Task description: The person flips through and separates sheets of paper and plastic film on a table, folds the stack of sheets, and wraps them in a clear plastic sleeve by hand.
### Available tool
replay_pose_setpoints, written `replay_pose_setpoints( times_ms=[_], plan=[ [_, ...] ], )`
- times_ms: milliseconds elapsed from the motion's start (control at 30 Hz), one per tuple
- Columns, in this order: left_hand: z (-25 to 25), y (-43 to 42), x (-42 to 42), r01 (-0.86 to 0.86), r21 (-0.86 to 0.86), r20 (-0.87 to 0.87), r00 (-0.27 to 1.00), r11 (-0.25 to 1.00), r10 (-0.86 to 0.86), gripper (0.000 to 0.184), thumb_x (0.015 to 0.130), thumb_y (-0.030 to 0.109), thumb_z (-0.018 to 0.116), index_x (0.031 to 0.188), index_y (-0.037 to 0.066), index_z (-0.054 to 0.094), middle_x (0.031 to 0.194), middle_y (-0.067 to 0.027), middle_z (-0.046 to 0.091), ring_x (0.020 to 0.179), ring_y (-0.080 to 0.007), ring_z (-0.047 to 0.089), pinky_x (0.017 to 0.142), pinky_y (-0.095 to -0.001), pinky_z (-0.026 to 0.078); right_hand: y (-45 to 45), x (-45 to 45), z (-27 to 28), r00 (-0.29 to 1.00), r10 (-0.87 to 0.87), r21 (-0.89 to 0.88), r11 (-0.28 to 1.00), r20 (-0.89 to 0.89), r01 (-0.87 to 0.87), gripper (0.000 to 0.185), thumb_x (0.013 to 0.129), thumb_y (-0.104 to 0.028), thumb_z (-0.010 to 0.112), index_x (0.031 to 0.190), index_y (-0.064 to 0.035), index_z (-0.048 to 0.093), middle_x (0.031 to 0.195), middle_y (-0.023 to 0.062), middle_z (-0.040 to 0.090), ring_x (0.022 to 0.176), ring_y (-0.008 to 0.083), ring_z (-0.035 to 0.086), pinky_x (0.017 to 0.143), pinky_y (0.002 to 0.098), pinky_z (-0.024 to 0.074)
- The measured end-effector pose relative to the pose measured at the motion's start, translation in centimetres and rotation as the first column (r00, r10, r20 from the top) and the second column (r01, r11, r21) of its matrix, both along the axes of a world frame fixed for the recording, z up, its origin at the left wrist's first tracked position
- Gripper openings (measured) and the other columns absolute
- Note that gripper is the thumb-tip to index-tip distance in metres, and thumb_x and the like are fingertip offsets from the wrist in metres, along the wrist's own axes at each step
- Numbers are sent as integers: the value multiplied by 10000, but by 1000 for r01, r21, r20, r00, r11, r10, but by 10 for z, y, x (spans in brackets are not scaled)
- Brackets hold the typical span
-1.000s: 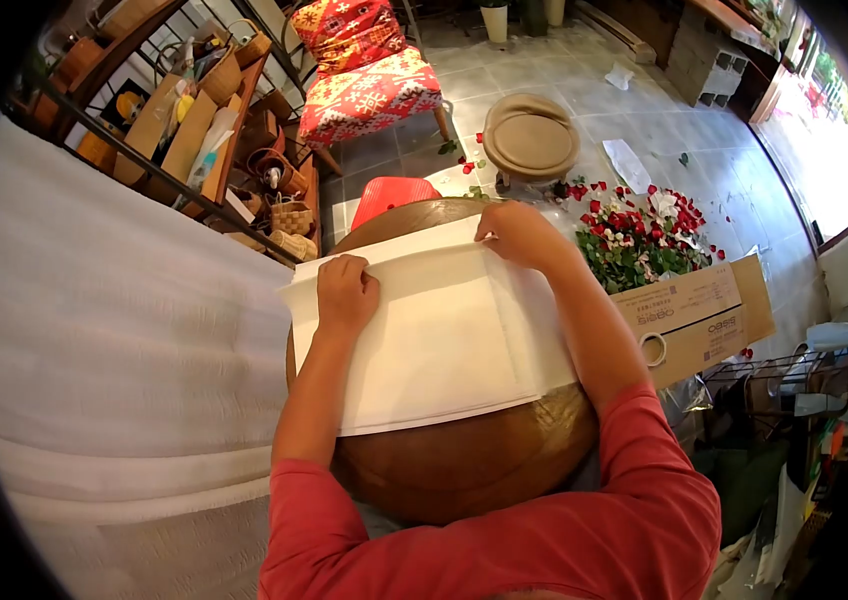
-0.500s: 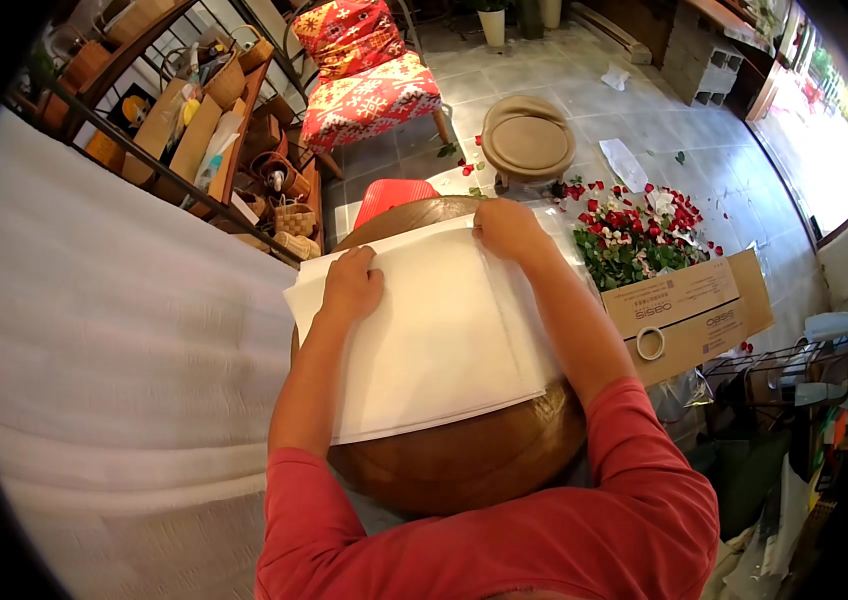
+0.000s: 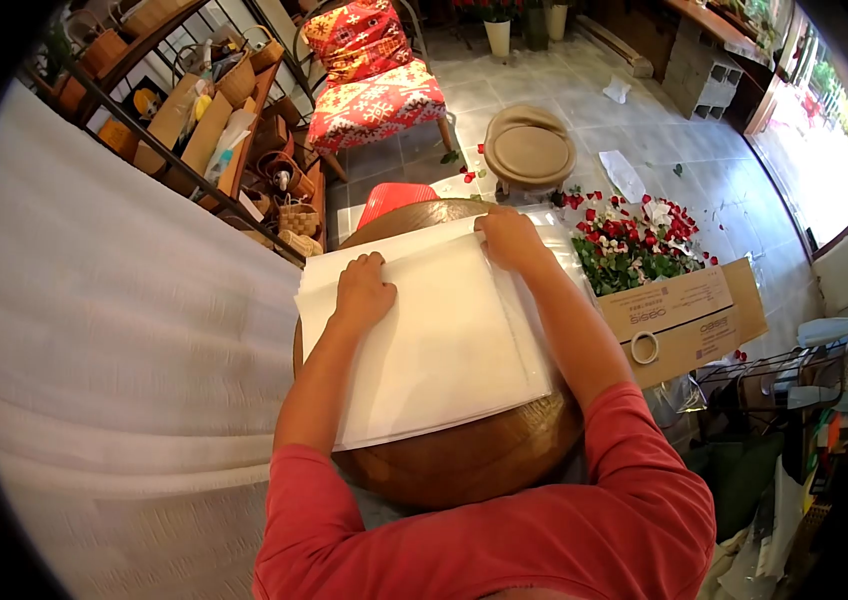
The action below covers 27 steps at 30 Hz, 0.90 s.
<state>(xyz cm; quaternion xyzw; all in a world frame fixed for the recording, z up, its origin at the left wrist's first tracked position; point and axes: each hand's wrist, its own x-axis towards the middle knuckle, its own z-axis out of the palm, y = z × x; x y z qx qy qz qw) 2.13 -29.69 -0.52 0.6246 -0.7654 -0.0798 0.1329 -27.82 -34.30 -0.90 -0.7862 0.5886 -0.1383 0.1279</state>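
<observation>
White sheets (image 3: 444, 340) lie in a slightly uneven stack on a round brown wooden table (image 3: 444, 470). My left hand (image 3: 365, 290) rests near the far left part of the top sheet, its fingers bent against the paper. At the far right corner of that sheet, my right hand (image 3: 510, 240) has its fingers closed on the edge. Clear plastic shows under and beside the sheets on the right.
Beyond the table are a red stool (image 3: 396, 200), a tan round stool (image 3: 530, 148) and a patterned chair (image 3: 376, 105). Red and white flowers (image 3: 639, 240) and a cardboard box (image 3: 674, 320) with a tape roll (image 3: 644, 347) sit at right. White cloth (image 3: 124, 350) hangs left.
The top sheet's raised far edge has come down flatter, and the sheet has shifted toward me, baring more of the sheet beneath. My left hand has moved slightly right and nearer with it.
</observation>
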Motion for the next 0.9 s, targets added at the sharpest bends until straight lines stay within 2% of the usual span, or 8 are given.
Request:
replay_pose_setpoints(
  times_ms=[233, 300, 500, 667, 733, 800, 833, 900],
  plan=[
    [23, -13, -2, -80, 237, 33, 997, 968, 74, 315, 829, 95, 682, 1124, -12, 709, 1120, -242, 722, 1119, -438, 676, 1005, -496, 528, -2, -7, 1, 996, 45, 2, 999, -72, -45, 258, 932, -106, 650, 1176, -70, 728, 1238, 165, 702, 1226, 352, 657, 1036, 523, 496],
    [27, -20, 0, -57, 192, 21, 998, 980, 54, 323, 826, 94, 684, 1131, -6, 709, 1124, -246, 730, 1110, -441, 683, 1003, -500, 528, -5, -11, 6, 1000, 16, 50, 999, 11, -16, 265, 893, -166, 751, 1142, -77, 726, 1114, 158, 752, 1148, 368, 688, 985, 548, 503],
    [2, -41, 1, 16, 68, 51, 999, 998, -19, 270, 818, 59, 658, 1070, 1, 736, 1124, -249, 722, 1117, -440, 672, 991, -515, 519, -21, -16, -5, 1000, 27, 30, 999, 15, -27, 270, 887, -148, 733, 1153, -97, 731, 1087, 151, 767, 1123, 369, 696, 956, 554, 491],
    [-6, -45, -5, -46, 6, 84, 995, 999, 45, 191, 805, 14, 639, 954, -19, 753, 1092, -240, 710, 1116, -426, 659, 995, -521, 503, -20, -15, -2, 1000, 6, 42, 999, 9, -7, 330, 876, -155, 739, 1202, -103, 723, 1221, 159, 733, 1218, 369, 651, 1000, 550, 463],
    [-8, -47, -3, -35, -16, 54, 998, 999, 36, 301, 817, 32, 657, 1105, -22, 726, 1185, -236, 674, 1175, -417, 616, 1054, -536, 468, -17, -9, -7, 1000, 6, 14, 1000, -18, -5, 373, 874, -173, 752, 1238, -101, 710, 1302, 155, 709, 1275, 369, 620, 1019, 550, 450],
    [-14, -38, -2, 48, -186, 28, 999, 981, -43, 376, 833, 69, 687, 1200, -12, 683, 1256, -235, 634, 1228, -421, 578, 1092, -542, 441, -2, 6, -18, 998, 66, -373, 926, 11, -57, 511, 904, -266, 763, 1369, -92, 643, 1452, 148, 618, 1385, 373, 530, 1093, 569, 415],
    [-18, -30, -1, 125, -347, 19, 992, 929, -126, 467, 849, 106, 718, 1296, -3, 639, 1327, -234, 595, 1281, -426, 539, 1129, -547, 414, 14, 15, -10, 984, 177, -352, 921, -11, -170, 559, 924, -307, 752, 1416, -85, 606, 1472, 148, 600, 1405, 372, 510, 1124, 571, 399],
    [-17, -7, 0, 343, -209, -100, 924, 916, -369, 693, 849, 247, 803, 1443, 26, 523, 1450, -224, 510, 1395, -440, 438, 1206, -535, 341, 32, 29, 5, 946, 307, -320, 890, -104, -324, 597, 985, -377, 696, 1483, -78, 561, 1484, 168, 585, 1420, 376, 497, 1194, 554, 368]
  ],
)
